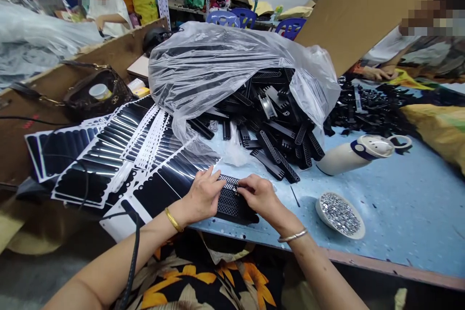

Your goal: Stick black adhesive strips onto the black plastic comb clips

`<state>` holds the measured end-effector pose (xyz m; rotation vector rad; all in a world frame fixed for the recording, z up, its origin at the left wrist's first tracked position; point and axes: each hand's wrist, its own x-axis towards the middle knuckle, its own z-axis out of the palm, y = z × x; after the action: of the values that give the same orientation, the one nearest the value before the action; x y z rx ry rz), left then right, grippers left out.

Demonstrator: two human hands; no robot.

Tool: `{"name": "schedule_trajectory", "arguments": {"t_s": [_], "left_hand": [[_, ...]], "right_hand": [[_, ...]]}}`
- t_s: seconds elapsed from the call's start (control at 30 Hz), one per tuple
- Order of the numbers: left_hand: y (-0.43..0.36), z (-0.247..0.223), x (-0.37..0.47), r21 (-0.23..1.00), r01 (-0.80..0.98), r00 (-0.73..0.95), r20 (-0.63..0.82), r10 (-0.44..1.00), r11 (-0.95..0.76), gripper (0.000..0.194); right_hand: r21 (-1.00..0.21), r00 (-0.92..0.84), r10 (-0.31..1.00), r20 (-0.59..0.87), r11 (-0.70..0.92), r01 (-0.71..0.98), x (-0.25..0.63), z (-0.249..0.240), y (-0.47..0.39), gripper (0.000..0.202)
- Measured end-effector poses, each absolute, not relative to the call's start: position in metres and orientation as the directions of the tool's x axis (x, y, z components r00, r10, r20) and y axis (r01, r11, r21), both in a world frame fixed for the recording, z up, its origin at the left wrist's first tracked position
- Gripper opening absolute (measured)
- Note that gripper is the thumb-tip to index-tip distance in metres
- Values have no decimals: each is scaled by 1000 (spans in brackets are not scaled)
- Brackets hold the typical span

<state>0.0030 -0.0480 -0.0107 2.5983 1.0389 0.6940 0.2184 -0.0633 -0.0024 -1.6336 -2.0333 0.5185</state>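
Observation:
Just in front of me, at the table's near edge, several black strips with a honeycomb-like pattern [228, 206] lie side by side. My left hand [203, 194] is closed at their left end, with thumb and fingers gripping the upper strip. At the strips' right side my right hand [259, 194] pinches over the top one. A tiny shiny bit shows at its fingertips, too small to name. Right of my hands stands a white bowl [359, 233] full of small silvery pieces [337, 210].
A clear plastic bag [203, 58] spills black comb-like parts [276, 150] behind my hands. Sheets of black strips [105, 155] fan out at left. A white bottle [345, 155] lies tilted at right. A handbag [116, 85] is at back left. Two other people sit farther off.

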Motion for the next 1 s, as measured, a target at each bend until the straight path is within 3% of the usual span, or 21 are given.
{"name": "schedule_trajectory", "arguments": {"t_s": [0.2,0.5,0.77,1.0], "left_hand": [[-44,-11,11,394,554,643,357,678,-733,25],[-39,-22,30,374,530,671,363,646,-761,21],[-29,-25,29,481,560,554,387,737,-674,17],[-20,-31,21,481,605,551,322,770,-634,15]], "right_hand": [[-486,-139,967,214,229,844,242,-10,-78,19],[-383,-197,959,205,263,885,217,-26,-84,24],[-350,-95,963,252,183,919,238,-30,-75,26],[-276,-94,953,288,177,945,244,-29,-81,30]]}}
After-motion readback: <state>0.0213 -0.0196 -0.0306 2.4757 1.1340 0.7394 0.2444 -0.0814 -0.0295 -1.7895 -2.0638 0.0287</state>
